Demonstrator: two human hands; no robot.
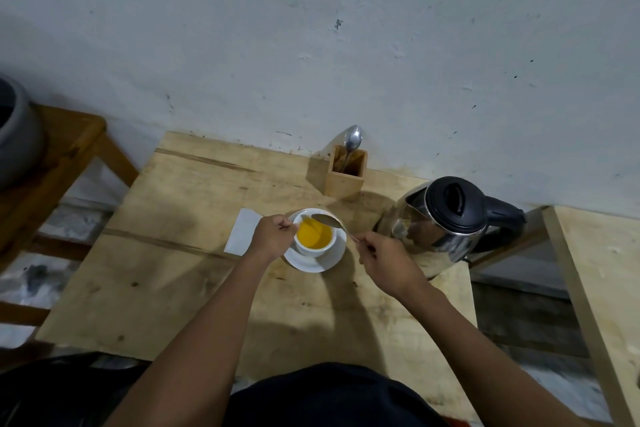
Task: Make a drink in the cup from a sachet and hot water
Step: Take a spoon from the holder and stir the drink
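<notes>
Cup (314,243): white, standing on a saucer (323,262) near the middle of the table (166,274); it holds yellow-orange liquid, filled fairly high.
Drink: already coloured, so by my reading the powder and the hot water are both in; I cannot see undissolved powder or steam.
Left hand (273,236): at the cup's 9 o'clock, fingers curled closed against the rim or handle, steadying it; the handle itself is hidden by the hand.
Right hand (382,262): at the cup's 4 o'clock, fingers pinched shut on the handle of a spoon (327,220).
Spoon: held level, bowl over the cup's rim at about 12 to 1 o'clock, above the liquid and not dipped in; whether it is wet I cannot tell.
Kettle (446,218): steel with a black lid, lid shut, standing at the cup's 3 o'clock, apart from the saucer.
Sachet (244,230): a flat white piece at the cup's 9 o'clock, partly under the left hand; it may be the sachet or a napkin, I cannot tell which, nor whether it is torn.
Holder (346,172): wooden box at 12 o'clock by the wall, with a second spoon standing in it.
Done: pouring and, it seems, adding the mix.
Left: stirring if any remains, then setting the spoon down; the task looks close to finished.
</notes>
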